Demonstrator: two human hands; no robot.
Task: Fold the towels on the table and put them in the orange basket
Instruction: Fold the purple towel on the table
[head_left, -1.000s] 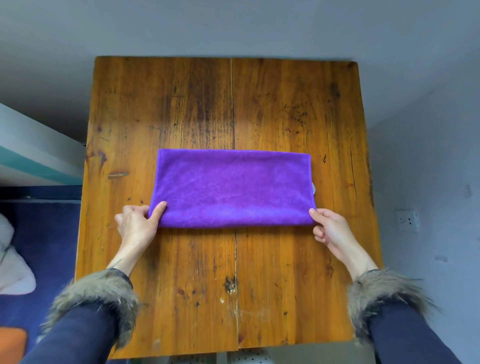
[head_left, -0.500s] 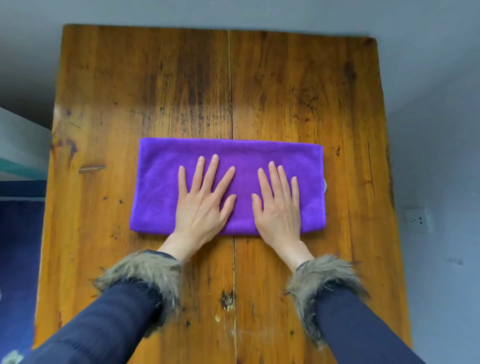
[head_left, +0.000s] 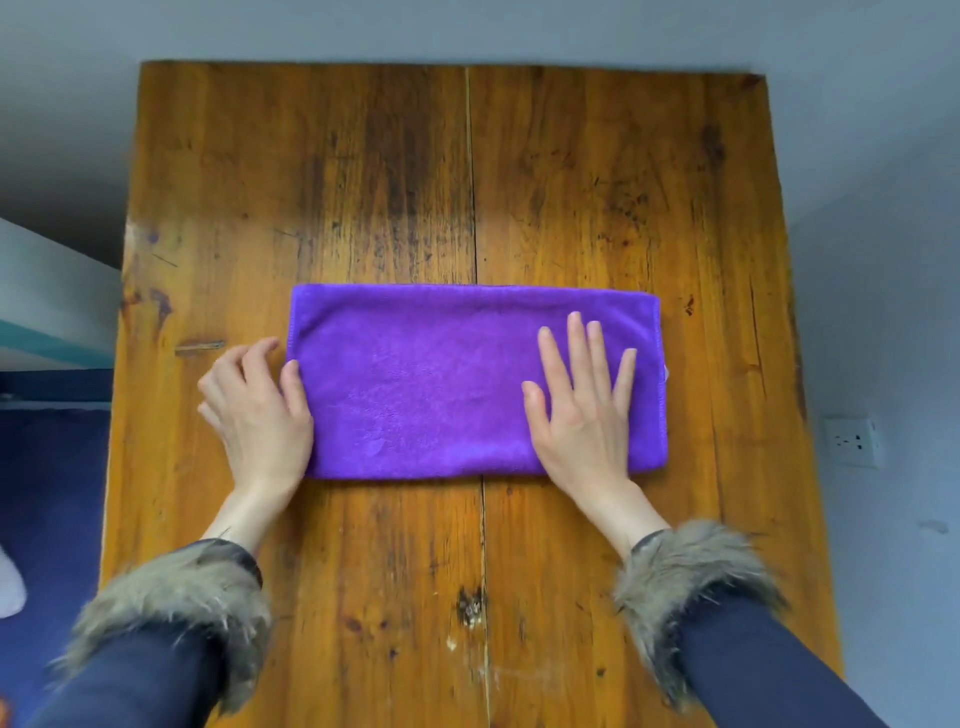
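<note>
Towel (head_left: 447, 384) lying folded at mid-frame on the counter (head_left: 363, 171).
Right hand (head_left: 582, 410) is pressing flat, fingers straight, on its right part; left hand (head_left: 254, 410) is pinching its left edge.

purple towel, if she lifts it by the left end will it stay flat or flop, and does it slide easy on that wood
The purple towel looks like soft plush cloth folded into a strip, so lifted by one end it would probably droop and its layers may fall open. It seems light. On the smooth table it likely slides easily; the right hand lying flat on it probably holds it in place.
</note>
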